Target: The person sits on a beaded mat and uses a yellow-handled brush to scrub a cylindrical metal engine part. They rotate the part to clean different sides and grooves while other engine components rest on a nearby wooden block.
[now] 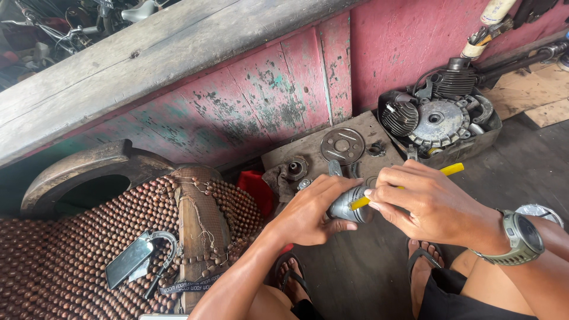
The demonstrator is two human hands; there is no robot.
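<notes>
My left hand (308, 212) grips a small grey metal cylinder (348, 205), a piston-like part, held in front of me over the dark floor. My right hand (424, 201) holds a yellow-handled tool (451, 169) across it, the yellow shaft passing under my fingers and touching the metal part. A green-grey watch (521, 237) sits on my right wrist. My feet in sandals show below the hands.
A flat board (332, 155) behind my hands carries a round metal disc (342, 145), a hub part and a small bearing. A tray (468, 151) of engine parts stands at the right. A beaded seat mat (71, 266) with a mirror and keys lies left. A red plank wall rises behind.
</notes>
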